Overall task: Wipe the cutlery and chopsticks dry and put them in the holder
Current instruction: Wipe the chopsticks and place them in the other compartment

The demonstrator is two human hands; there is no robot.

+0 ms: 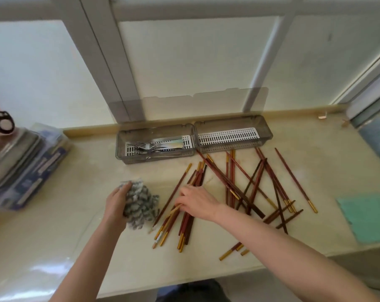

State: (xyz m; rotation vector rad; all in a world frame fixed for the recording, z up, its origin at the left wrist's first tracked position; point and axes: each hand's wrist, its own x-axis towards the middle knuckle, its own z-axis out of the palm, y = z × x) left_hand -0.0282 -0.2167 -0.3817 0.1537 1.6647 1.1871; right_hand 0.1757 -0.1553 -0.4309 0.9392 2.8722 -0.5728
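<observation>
Chopsticks (186, 224) partly under right hand (198, 203)

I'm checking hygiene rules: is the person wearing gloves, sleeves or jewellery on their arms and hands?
No gloves: the left hand and right hand are bare. The left forearm and right forearm are bare too, with no sleeve in view up to the frame's edge. No watch, bracelet or ring shows, though fine detail is slightly blurred.

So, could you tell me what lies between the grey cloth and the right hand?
A single red-brown chopstick lies slanted on the counter between the cloth and the right hand, in the head view.
</observation>
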